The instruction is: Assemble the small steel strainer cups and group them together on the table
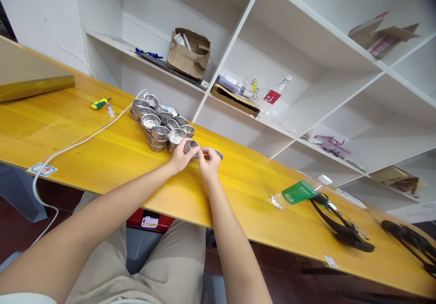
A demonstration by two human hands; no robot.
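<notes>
A small perforated metal cup (192,145) is held between my hands, just above the yellow table. My left hand (181,156) grips it from the left, with the thumb at its near side. The fingers of my right hand (210,162) are closed against its right edge; whatever else may be between them is hidden. Several similar cups (160,133) stand in stacks directly beyond my left hand. One more metal cup (220,154) shows partly behind my right hand.
On the wooden table (245,190), a white cable (85,138) runs left of the stacks, near a green-and-yellow screwdriver (99,104) and a small syringe (111,110). Rightward lie a green-labelled bottle (299,192) and a black strapped device (344,227). White shelves (238,31) rise behind.
</notes>
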